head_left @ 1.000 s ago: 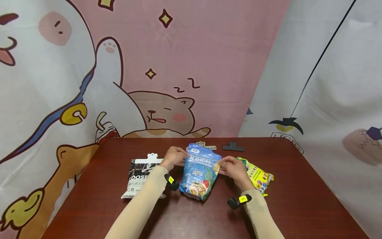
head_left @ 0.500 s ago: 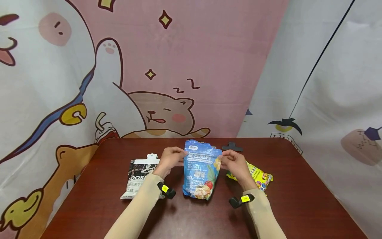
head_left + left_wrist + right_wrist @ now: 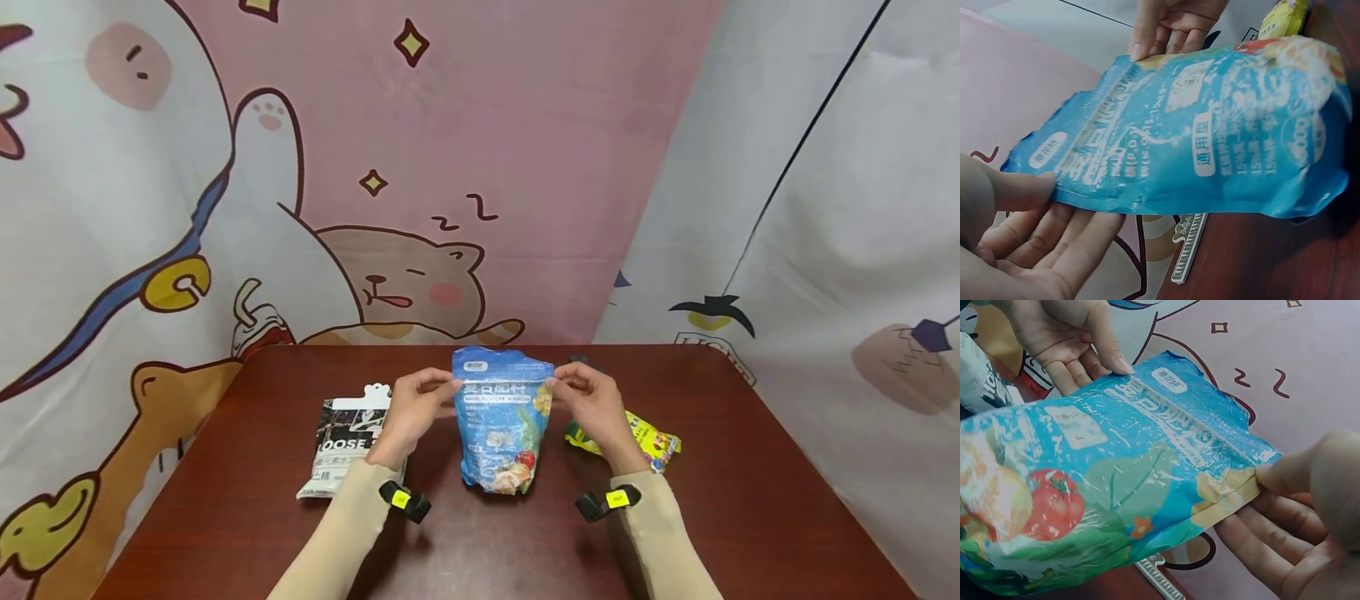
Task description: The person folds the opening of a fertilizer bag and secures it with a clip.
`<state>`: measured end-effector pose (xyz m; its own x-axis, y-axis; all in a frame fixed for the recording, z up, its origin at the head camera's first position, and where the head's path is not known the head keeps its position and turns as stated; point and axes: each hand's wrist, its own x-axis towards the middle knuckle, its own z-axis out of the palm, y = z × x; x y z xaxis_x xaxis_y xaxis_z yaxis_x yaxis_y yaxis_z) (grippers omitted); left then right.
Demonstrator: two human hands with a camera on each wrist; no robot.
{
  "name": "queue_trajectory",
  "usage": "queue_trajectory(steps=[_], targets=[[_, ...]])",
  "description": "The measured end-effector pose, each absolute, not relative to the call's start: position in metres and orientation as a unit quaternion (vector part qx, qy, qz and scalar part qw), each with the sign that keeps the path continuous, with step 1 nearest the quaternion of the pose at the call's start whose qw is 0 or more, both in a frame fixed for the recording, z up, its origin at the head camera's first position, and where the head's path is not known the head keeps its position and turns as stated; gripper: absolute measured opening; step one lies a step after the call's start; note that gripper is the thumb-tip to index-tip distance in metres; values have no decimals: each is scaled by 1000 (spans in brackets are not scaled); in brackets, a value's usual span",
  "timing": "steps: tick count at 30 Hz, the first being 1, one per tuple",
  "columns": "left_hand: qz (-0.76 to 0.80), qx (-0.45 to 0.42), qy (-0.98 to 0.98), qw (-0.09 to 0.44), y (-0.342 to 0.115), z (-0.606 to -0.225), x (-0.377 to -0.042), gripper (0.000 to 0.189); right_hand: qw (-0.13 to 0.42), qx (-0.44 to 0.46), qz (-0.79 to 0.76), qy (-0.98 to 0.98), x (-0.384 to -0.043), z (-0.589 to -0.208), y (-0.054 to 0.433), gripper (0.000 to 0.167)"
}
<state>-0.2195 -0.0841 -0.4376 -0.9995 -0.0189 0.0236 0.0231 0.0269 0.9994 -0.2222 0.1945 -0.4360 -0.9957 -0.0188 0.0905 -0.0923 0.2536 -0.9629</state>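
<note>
A blue fertilizer bag (image 3: 498, 433) with printed vegetables and a torn top edge is held upright in the middle of the head view. My left hand (image 3: 411, 410) pinches its left edge near the top, thumb on the front and fingers behind. At the same height, my right hand (image 3: 596, 408) pinches the right edge. The left wrist view shows the bag (image 3: 1210, 137) stretched between both hands, its front label facing me. In the right wrist view a tomato and leaves are printed on the bag's lower front (image 3: 1054, 503).
A black-and-white bag (image 3: 337, 446) with a white clip (image 3: 367, 398) on top lies at the left. At the right, a yellow bag (image 3: 652, 442) lies partly behind my right hand. A patterned clip (image 3: 1189, 250) lies on the dark red table (image 3: 480, 550) behind the blue bag.
The blue bag has risen slightly and turned from tilted to upright, its front now flatter between the hands. Both hands have kept their pinch. The left hand has shifted a little left.
</note>
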Motion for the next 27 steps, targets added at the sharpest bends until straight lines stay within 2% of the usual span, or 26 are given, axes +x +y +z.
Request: queue_trajectory(steps=[5,21,27], targets=[[-699,-5,-714,34,-85,-435,-216,15,52,60,603,-794,-220,-431,192,24],[-698,-50,-713,47,-95,-433,-209,12,95,165,575,-796,-217,-432,202,16],[-711,-68,-698,51,-97,-436,-210,19,97,186,590,-780,-217,-432,200,21]])
